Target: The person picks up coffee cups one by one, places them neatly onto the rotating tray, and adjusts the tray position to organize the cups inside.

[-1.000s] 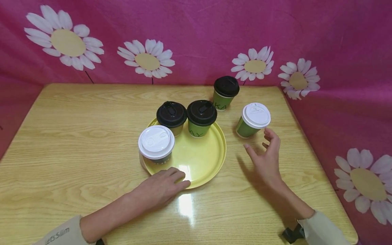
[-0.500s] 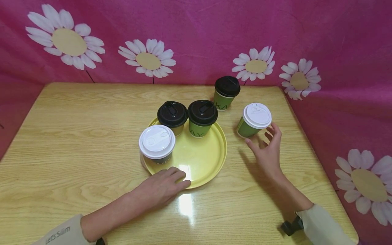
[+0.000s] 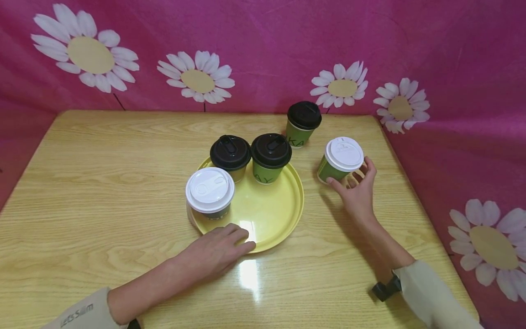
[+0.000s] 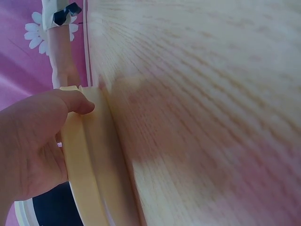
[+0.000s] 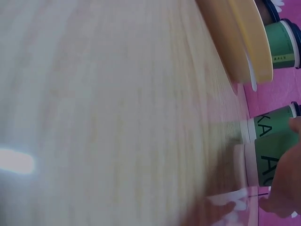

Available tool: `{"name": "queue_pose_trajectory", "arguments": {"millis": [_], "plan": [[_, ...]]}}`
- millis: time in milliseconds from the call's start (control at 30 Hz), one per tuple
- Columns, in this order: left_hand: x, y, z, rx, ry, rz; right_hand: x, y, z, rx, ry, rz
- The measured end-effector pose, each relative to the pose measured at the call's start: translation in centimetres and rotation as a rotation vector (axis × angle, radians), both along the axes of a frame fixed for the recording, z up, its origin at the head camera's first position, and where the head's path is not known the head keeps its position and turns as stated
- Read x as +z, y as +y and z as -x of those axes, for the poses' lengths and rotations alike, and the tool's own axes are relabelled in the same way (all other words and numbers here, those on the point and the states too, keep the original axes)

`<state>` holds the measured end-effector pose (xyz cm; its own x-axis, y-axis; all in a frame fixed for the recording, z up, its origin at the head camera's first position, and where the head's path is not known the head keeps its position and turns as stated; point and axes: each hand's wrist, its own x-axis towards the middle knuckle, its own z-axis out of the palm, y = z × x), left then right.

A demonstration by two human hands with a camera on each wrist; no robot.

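Observation:
My left hand holds the near rim of a round yellow tray; the left wrist view shows a digit bent over the tray's outer wall. On the tray stand a white-lidded dark cup, a brown coffee cup with a black lid and a green one with a black lid. Right of the tray, my right hand grips a green paper coffee cup with a white lid, thumb on its near side and fingers round its right side. That cup is upright.
Behind the gripped cup, another green cup with a black lid stands on the wooden table, near the back edge. A pink cloth with daisies hangs behind the table and along its right side.
My right hand has moved forward to the white-lidded green cup, and its thumb and fingers have come in around it. The left hand, tray and cups have stayed in place.

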<state>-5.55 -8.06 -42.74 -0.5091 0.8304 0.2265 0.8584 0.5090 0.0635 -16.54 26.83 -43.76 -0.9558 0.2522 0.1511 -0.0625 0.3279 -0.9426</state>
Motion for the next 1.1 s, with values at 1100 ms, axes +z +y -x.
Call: {"name": "queue_pose_trajectory", "arguments": {"millis": [1100], "plan": [[0.0,0.0,0.0,0.002,-0.010,-0.006,0.3,-1.3,2.5,0.023,0.048,0.074]]}}
